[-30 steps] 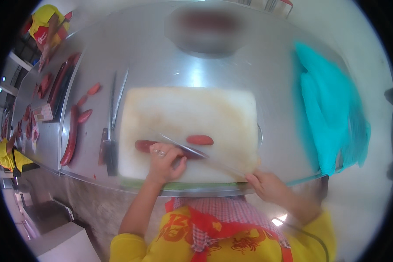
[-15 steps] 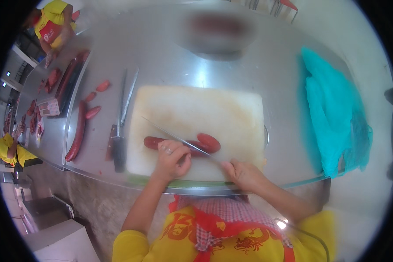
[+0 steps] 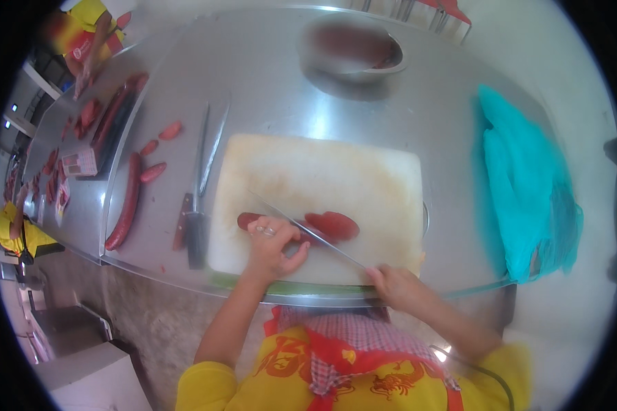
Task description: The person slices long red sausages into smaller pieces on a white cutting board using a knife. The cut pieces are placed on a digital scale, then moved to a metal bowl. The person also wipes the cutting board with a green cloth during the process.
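Observation:
On a white cutting board (image 3: 384,178) lies a dark red sausage (image 3: 245,220), its left end showing past my fingers. My left hand (image 3: 274,245), with a ring on one finger, presses its curled fingers down on the sausage. My right hand (image 3: 399,286) is closed round the handle of a long thin knife (image 3: 349,257). The blade slants up and left across the sausage, just right of my left fingers. Cut sausage pieces (image 3: 336,225) lie beyond the blade's right side, overlapping one another.
Left of the board lie a sharpening steel (image 3: 196,236), another knife (image 3: 182,222), a whole sausage (image 3: 125,205) and several end pieces (image 3: 153,172). A metal bowl (image 3: 391,63) of red contents stands at the back. A turquoise plastic bag (image 3: 528,185) lies right. A co-worker's arm (image 3: 88,68) is far left.
The knife has cut through beside my left fingers, and another slice now lies with the cut pieces. My right hand has drawn slightly back and right. The whole view has shifted a little.

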A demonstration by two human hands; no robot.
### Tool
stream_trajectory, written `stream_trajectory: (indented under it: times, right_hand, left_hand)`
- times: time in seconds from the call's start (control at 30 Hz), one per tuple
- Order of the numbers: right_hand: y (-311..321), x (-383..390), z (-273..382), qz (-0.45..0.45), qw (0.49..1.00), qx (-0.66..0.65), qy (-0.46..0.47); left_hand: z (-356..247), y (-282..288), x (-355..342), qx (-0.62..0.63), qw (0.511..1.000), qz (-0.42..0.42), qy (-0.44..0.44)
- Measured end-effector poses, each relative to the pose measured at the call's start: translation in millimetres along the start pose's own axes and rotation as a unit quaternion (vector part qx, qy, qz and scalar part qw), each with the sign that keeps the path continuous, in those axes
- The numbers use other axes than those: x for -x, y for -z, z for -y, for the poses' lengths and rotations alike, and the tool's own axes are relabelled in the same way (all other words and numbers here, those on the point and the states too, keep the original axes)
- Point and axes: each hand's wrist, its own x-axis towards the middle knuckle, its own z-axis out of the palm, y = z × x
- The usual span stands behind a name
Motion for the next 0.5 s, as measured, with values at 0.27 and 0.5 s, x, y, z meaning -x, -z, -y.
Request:
stream_trajectory:
  times: [0.27,0.5]
  right_hand:
    - [11.5,28.8,8.9,-0.02,0.999,0.005,-0.039]
    - [9.7,53.2,0.8,-0.026,0.998,0.023,-0.043]
  left_hand:
    - [9.5,16.8,4.5,-0.02,0.999,-0.039,-0.012]
    - [17.7,12.5,9.1,0.009,1.0,-0.028,0.002]
